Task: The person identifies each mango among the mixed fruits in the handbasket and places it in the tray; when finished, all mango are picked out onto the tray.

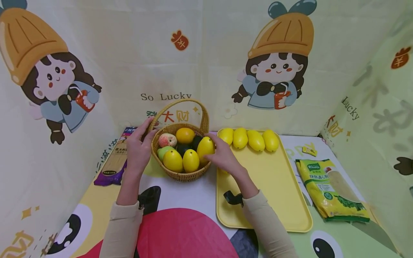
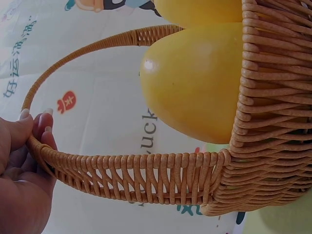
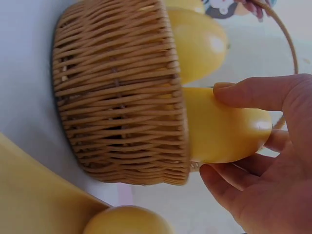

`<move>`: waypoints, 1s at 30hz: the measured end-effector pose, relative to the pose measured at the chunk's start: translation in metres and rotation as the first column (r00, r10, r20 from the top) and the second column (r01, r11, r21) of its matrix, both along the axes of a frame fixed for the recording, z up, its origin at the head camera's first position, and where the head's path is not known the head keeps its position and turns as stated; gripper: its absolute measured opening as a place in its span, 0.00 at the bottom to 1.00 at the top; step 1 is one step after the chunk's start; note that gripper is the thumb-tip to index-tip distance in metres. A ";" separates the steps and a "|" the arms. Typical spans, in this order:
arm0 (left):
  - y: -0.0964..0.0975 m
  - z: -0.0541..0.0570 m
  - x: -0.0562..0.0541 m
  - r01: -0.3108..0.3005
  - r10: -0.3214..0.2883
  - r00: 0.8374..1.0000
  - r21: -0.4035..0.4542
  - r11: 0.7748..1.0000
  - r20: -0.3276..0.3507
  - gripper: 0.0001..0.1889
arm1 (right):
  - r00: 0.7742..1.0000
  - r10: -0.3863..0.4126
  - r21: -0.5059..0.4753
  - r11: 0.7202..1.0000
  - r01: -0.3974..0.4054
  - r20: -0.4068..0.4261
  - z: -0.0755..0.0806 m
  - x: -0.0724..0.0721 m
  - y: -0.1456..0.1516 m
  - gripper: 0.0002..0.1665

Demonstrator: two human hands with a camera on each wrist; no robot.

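A wicker basket [image 1: 182,176] with an arched handle [image 1: 205,116] stands near the back wall. My left hand [image 1: 139,147] holds the handle on its left side, thumb and fingers around the wicker in the left wrist view. At the basket's right edge my right hand [image 1: 226,156] grips a yellow mango [image 3: 219,126], whose lower end sits below the rim. Beside it in the basket lie two more mangoes [image 1: 191,160], an orange [image 1: 185,135], a peach [image 1: 167,140], a green fruit [image 1: 165,151] and dark round fruits [image 1: 184,149].
Right of the basket lies a yellow tray [image 1: 267,190] with several mangoes [image 1: 256,140] along its far end. A Knorr bag [image 1: 332,191] and a small yellow packet [image 1: 309,151] lie farther right. At left is a noodle pack [image 1: 113,161], partly behind my left hand.
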State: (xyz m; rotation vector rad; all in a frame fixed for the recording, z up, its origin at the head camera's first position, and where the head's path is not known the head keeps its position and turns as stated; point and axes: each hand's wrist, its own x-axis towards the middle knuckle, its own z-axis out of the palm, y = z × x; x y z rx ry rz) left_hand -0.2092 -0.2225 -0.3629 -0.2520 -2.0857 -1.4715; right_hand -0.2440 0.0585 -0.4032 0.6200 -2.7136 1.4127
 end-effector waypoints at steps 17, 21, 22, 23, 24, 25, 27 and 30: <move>0.002 0.003 0.002 -0.002 0.001 1.000 0.007 1.000 0.010 0.23 | 1.000 -0.028 0.008 1.000 0.028 -0.003 0.013 0.007 0.031 0.42; 0.002 0.004 0.002 -0.010 0.010 1.000 0.000 1.000 0.009 0.23 | 0.998 -0.052 0.036 0.998 0.053 -0.018 0.012 0.008 0.042 0.40; 0.002 0.004 0.002 -0.013 0.013 1.000 -0.003 1.000 0.008 0.23 | 0.998 -0.057 0.041 0.997 0.057 -0.019 0.012 0.008 0.044 0.39; 0.002 0.003 0.002 -0.016 0.016 1.000 -0.006 1.000 0.008 0.23 | 0.998 -0.056 0.046 0.997 0.057 -0.020 0.011 0.009 0.047 0.39; 0.001 0.003 0.001 -0.019 0.019 1.000 -0.009 1.000 0.009 0.23 | 0.998 -0.057 0.055 0.997 0.058 -0.019 0.011 0.009 0.050 0.39; 0.001 0.003 0.001 -0.019 0.019 1.000 -0.008 1.000 0.008 0.23 | 0.998 -0.060 0.062 0.996 0.061 -0.015 0.010 0.009 0.053 0.38; 0.001 0.002 0.001 -0.019 0.019 1.000 -0.008 1.000 0.006 0.23 | 0.998 -0.063 0.082 0.995 0.063 0.000 0.007 0.009 0.058 0.39; 0.000 0.002 0.001 -0.009 0.009 1.000 -0.002 1.000 0.002 0.23 | 0.998 -0.066 0.131 0.989 0.063 0.023 0.003 0.009 0.065 0.40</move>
